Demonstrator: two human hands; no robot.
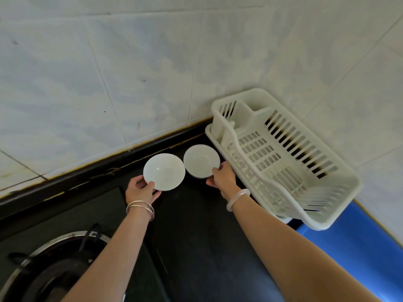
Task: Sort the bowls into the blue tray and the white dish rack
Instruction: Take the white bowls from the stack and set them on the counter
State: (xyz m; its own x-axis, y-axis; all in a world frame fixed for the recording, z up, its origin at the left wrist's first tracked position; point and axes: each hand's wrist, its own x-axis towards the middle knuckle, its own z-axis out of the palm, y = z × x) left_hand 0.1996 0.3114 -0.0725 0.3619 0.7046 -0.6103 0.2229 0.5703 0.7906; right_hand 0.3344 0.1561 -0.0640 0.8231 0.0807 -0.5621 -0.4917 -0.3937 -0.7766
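Two white bowls stand side by side near the back of a black counter. My left hand (141, 189) pinches the near rim of the larger left bowl (164, 171), thumb on the rim. The smaller right bowl (201, 160) has its near right rim gripped by my right hand (222, 178). Just right of this bowl sits the white dish rack (281, 158), with nothing in it. A blue tray (357, 247) shows at the lower right, partly under the rack's near end and partly hidden by my right forearm.
A gas stove burner (58, 264) with black pot supports fills the lower left. The tiled wall (130, 73) rises directly behind the counter and continues along the right behind the rack. Dark countertop (196, 236) lies between my forearms.
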